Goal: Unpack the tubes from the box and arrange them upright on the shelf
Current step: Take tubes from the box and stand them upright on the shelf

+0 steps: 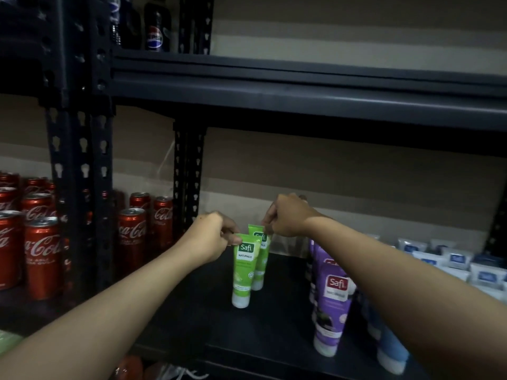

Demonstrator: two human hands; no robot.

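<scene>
Two green tubes stand cap-down on the dark shelf (192, 311) at the centre of the frame, one just behind the other. The left hand (211, 237) has its grip pinched on the flat crimped top of the front green tube (244, 270). The right hand (285, 218) likewise has its grip curled on the top of the rear green tube (260, 259).

To the right, purple tubes (332, 305) and blue tubes (392, 346) already stand upright in rows, so the task looks well along, with the green row only begun. The box is out of view, so how many tubes are left cannot be told.

The tubes are smooth, glossy plastic, tapering from a flat seam down to a round white cap. The shelf is matte black metal with slotted posts. Shiny red cans (41, 256) fill the left of the frame, white packs (466, 264) lie at the far right, and dark bottles (155, 28) stand at the upper left.
</scene>
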